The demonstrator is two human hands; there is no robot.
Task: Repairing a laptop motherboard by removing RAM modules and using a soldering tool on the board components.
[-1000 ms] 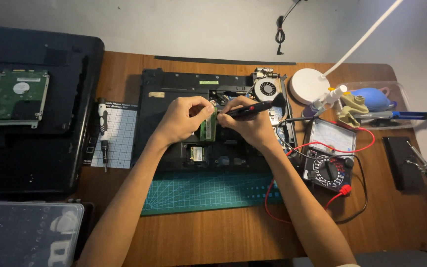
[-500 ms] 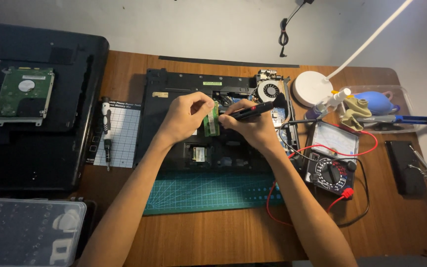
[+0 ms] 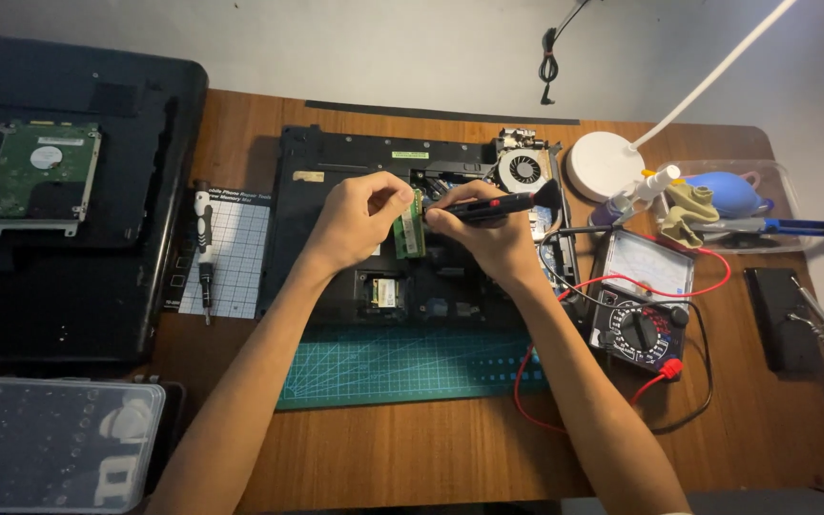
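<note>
At the far left of the wooden desk [image 3: 383, 458] a bare hard drive [image 3: 40, 176] lies circuit side up on a big black laptop lid [image 3: 78, 286]. Just right of it a gridded white screw mat [image 3: 236, 253] carries 1 slim screwdriver [image 3: 203, 248]. A clear plastic parts box [image 3: 50, 443] sits at the near left corner. A green cutting mat [image 3: 402, 367] stretches along the middle. On the right an analog multimeter [image 3: 643, 300] trails red and black leads, and behind it stands the round white base of a desk lamp [image 3: 605, 164]. A clear tray [image 3: 717, 205] holds a blue air blower [image 3: 731, 191]. A black rectangular block [image 3: 779, 315] lies near the right edge.
</note>
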